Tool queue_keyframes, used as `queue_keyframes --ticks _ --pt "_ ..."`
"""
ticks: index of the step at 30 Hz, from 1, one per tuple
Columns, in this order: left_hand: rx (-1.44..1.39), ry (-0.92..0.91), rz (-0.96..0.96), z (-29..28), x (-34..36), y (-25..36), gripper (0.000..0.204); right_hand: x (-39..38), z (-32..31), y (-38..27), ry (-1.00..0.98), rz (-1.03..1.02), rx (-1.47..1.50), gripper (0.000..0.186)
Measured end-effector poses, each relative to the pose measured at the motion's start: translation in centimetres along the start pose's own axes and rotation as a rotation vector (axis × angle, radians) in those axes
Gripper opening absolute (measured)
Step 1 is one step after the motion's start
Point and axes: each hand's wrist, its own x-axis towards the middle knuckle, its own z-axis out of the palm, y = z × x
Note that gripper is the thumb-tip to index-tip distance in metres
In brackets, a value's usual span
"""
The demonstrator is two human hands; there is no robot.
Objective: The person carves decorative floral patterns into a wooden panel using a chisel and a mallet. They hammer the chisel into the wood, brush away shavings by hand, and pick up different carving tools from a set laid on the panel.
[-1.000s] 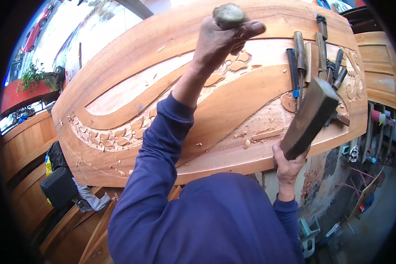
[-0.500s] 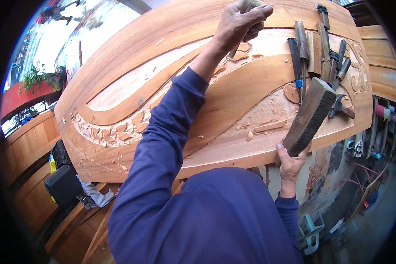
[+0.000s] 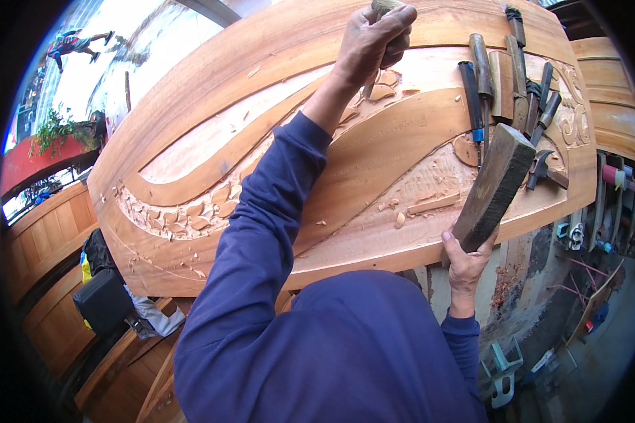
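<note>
Across the middle: carved wooden door panel (image 3: 190,99), relief leaves and sweeping bands. Near right: wooden mallet block (image 3: 492,187), gripped at its lower end by the right hand (image 3: 464,262). Far centre: left hand (image 3: 371,39) closed round a chisel (image 3: 381,8), tip on the carving. Far right: spare chisels (image 3: 481,77) lying on the panel.

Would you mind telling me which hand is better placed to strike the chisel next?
The right hand. It grips the wooden mallet block, raised off the carved panel. The left hand is closed around the chisel, its tip set at the leaf carving, so it must hold that steady.
</note>
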Motion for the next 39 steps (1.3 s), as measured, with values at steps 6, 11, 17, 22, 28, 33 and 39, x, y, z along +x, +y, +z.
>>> queue_keyframes --ticks 6,11,17,22,28,33,39 --pt "0.109 0.06 -0.036 -0.6 -0.5 -0.1 0.023 1.2 0.5 -2.5 0.033 -0.033 -0.047 0.083" --pt "0.21 -0.081 0.062 1.0 -1.8 0.8 0.028 8.8 -0.7 -14.6 0.287 -0.522 -0.121 0.052" --pt "0.196 -0.003 0.131 1.8 -2.8 1.7 0.027 17.1 3.5 -19.2 0.186 -1.133 -0.632 0.05" --pt "0.137 -0.087 0.103 -0.4 -2.9 0.8 0.013 17.6 4.6 -15.2 -0.156 -0.982 -0.936 0.103" --pt "-0.188 -0.229 -0.063 -2.4 -0.1 1.3 0.021 15.8 4.1 -16.2 -0.261 -0.766 -0.791 0.096" --pt "-0.01 0.068 0.119 -1.0 -0.9 2.5 0.036 14.8 2.0 -15.2 -0.123 -0.799 -0.555 0.093" --pt "0.178 0.078 0.138 1.8 -3.1 1.6 0.035 14.4 -1.0 -14.6 0.056 -0.77 -0.527 0.089"
